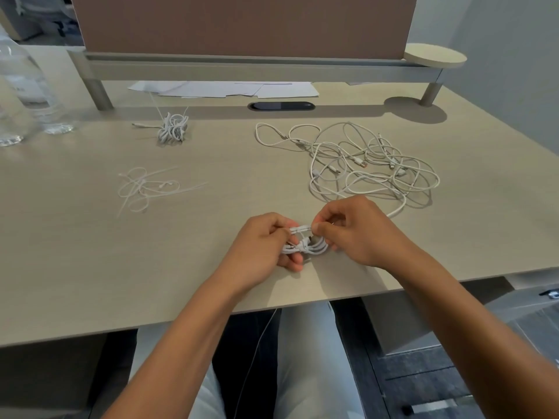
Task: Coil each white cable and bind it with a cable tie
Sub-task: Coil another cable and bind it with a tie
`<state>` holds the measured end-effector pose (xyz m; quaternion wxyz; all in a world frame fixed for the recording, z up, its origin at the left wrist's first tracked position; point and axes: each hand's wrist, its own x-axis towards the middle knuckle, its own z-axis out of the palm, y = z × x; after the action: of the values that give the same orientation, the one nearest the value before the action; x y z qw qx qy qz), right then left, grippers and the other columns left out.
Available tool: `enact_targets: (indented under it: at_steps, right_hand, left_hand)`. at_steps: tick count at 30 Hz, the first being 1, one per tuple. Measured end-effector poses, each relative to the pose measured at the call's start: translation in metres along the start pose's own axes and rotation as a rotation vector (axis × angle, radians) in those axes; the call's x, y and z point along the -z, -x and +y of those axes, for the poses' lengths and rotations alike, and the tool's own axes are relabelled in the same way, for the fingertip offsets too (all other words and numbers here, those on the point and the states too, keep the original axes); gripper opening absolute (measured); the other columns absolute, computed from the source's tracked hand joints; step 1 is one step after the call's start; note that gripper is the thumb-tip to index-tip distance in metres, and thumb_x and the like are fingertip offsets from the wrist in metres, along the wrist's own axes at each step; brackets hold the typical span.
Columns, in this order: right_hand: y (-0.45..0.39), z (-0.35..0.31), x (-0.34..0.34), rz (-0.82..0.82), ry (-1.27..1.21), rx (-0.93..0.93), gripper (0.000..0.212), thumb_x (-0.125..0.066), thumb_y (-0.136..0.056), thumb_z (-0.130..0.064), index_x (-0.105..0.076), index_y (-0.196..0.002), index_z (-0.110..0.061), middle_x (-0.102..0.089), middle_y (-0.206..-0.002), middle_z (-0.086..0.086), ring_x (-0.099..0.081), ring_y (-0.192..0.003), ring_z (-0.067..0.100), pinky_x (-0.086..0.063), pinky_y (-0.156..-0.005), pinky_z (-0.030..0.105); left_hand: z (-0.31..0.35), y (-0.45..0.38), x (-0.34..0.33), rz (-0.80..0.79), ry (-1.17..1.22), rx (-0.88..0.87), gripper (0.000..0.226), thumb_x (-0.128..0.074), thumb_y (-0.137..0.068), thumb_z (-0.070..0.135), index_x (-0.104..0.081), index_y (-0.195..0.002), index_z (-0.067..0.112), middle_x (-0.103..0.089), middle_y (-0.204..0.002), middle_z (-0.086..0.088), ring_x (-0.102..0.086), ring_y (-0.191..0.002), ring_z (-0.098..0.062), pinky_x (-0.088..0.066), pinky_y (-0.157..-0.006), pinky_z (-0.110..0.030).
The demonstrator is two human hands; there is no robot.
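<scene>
**Head view: coiled cable held between both hands**

The small coiled white cable (305, 244) sits near the pale wooden table's (211, 237) front edge. Left hand (263, 240) fingers pinch its left end; right hand (354, 231) fingers pinch a white strand on top. Loose tangled white cables (363, 161) lie beyond.

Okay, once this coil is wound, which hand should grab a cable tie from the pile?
Left, probably. The cable ties lie on the left hand's side of the desk; the right hand would cross over the coil both hands grip.

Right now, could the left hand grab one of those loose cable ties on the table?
Probably not yet. The left hand is busy holding the coiled cable. The loose cable ties lie uncovered to its left, so once freed it could likely reach them.
</scene>
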<state>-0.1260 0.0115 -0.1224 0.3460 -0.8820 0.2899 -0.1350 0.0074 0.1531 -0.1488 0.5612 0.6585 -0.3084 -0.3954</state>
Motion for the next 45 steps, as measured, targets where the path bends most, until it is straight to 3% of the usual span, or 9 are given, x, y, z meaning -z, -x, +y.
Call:
enact_targets:
  at_steps: [7,10,12,19,26,30,40,45]
  right_hand:
    - [0.0,-0.002,0.004,0.009,0.006,-0.019,0.02,-0.073,-0.092,-0.02,-0.071,-0.075,-0.031,-0.066,-0.059,-0.023,-0.061,-0.056,-0.002,-0.046,-0.063,0.023]
    - [0.001,-0.001,0.008,0.019,-0.009,-0.041,0.018,-0.073,-0.092,-0.018,-0.073,-0.077,-0.028,-0.066,-0.058,-0.02,-0.061,-0.055,0.0,-0.046,-0.063,0.023]
    - [0.003,0.0,0.008,0.021,-0.018,-0.048,0.017,-0.073,-0.092,-0.018,-0.074,-0.077,-0.026,-0.065,-0.057,-0.018,-0.06,-0.055,0.001,-0.046,-0.062,0.025]
    - [0.005,0.005,0.002,0.049,0.022,-0.061,0.018,-0.075,-0.09,-0.019,-0.074,-0.074,-0.028,-0.067,-0.058,-0.013,-0.061,-0.055,0.001,-0.05,-0.063,0.027]
    - [0.006,0.004,0.003,0.063,0.054,-0.074,0.021,-0.074,-0.089,-0.018,-0.073,-0.073,-0.03,-0.068,-0.062,-0.012,-0.063,-0.061,0.005,-0.054,-0.066,0.028]
    - [0.007,0.001,0.002,0.067,0.07,-0.072,0.019,-0.074,-0.09,-0.017,-0.074,-0.074,-0.029,-0.068,-0.062,-0.011,-0.063,-0.061,0.006,-0.053,-0.066,0.028]
    - [0.008,0.001,0.004,0.055,0.092,-0.101,0.015,-0.073,-0.089,-0.02,-0.076,-0.077,-0.029,-0.068,-0.062,-0.014,-0.062,-0.059,-0.004,-0.041,-0.054,0.01]
    - [0.007,0.0,0.004,0.052,0.094,-0.12,0.014,-0.073,-0.089,-0.02,-0.076,-0.077,-0.028,-0.069,-0.062,-0.012,-0.062,-0.058,-0.002,-0.044,-0.056,0.015]
  left_hand:
    - [0.001,0.004,-0.009,0.156,0.059,-0.05,0.016,-0.049,-0.101,-0.004,-0.06,-0.104,0.006,-0.073,-0.079,-0.01,-0.07,-0.065,-0.028,-0.065,-0.065,-0.04]
    - [-0.003,0.001,-0.013,0.215,-0.13,-0.108,0.015,-0.055,-0.099,0.003,-0.063,-0.095,0.015,-0.078,-0.08,0.001,-0.067,-0.066,-0.02,-0.052,-0.06,-0.027]
    - [-0.005,0.0,-0.015,0.226,-0.181,-0.12,0.015,-0.058,-0.099,0.006,-0.065,-0.092,0.018,-0.079,-0.08,0.006,-0.064,-0.063,-0.016,-0.045,-0.06,-0.027]
    - [-0.013,0.002,-0.014,0.292,-0.219,-0.166,0.022,-0.069,-0.092,0.007,-0.076,-0.085,0.026,-0.077,-0.083,0.008,-0.073,-0.081,-0.01,-0.058,-0.078,-0.03]
    - [-0.01,0.007,-0.012,0.238,-0.184,-0.173,0.033,-0.063,-0.087,-0.006,-0.079,-0.094,0.022,-0.079,-0.089,0.006,-0.074,-0.083,-0.007,-0.056,-0.077,-0.019]
    - [-0.01,0.005,-0.012,0.223,-0.104,-0.178,0.045,-0.058,-0.083,-0.015,-0.077,-0.104,0.02,-0.077,-0.096,-0.001,-0.075,-0.088,-0.014,-0.06,-0.079,-0.026]
    - [-0.012,0.007,-0.015,0.18,-0.255,-0.254,0.025,-0.076,-0.077,-0.005,-0.074,-0.081,0.02,-0.076,-0.077,0.005,-0.074,-0.075,-0.014,-0.061,-0.074,-0.036]
    - [-0.015,0.005,-0.017,0.184,-0.374,-0.354,0.022,-0.083,-0.075,0.005,-0.076,-0.075,0.025,-0.07,-0.083,0.007,-0.068,-0.079,-0.01,-0.057,-0.079,-0.04]
